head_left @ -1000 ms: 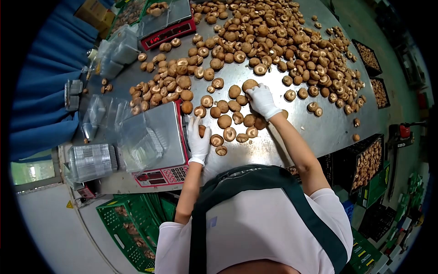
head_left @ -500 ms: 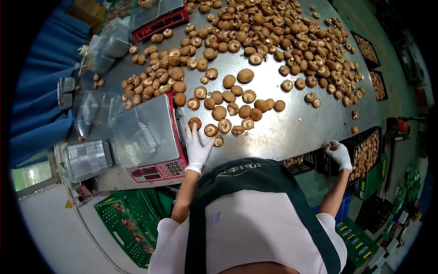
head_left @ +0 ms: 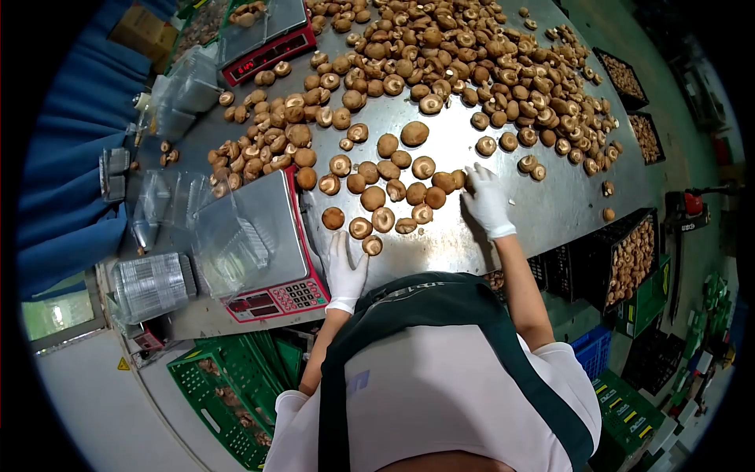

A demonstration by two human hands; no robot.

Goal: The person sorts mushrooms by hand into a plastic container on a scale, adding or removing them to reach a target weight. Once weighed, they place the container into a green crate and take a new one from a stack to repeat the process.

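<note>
My white-gloved left hand (head_left: 346, 269) rests at the near side of the steel table, fingers stretched forward and apart. Just past its fingertips lies a brown shiitake mushroom (head_left: 333, 218), and another shiitake, stem side up (head_left: 372, 245), is right beside the hand. My right hand (head_left: 487, 203), also gloved, reaches over the table with fingers extended, its fingertips at the right end of a loose group of shiitakes (head_left: 414, 193). Left of my left hand stands a red-edged scale (head_left: 275, 228) with a clear plastic tray (head_left: 236, 240) on its plate.
A large heap of shiitakes (head_left: 472, 63) covers the far table, with a smaller pile (head_left: 267, 141) behind the scale. A second scale (head_left: 267, 51) stands at the back left. Stacked clear trays (head_left: 153, 285) sit at the left edge. A black crate of mushrooms (head_left: 629, 259) stands at the right.
My right hand has moved left from beside the black crate onto the table; the mushroom it held there no longer shows. My left hand has drawn back slightly from the mushroom at its fingertips.
</note>
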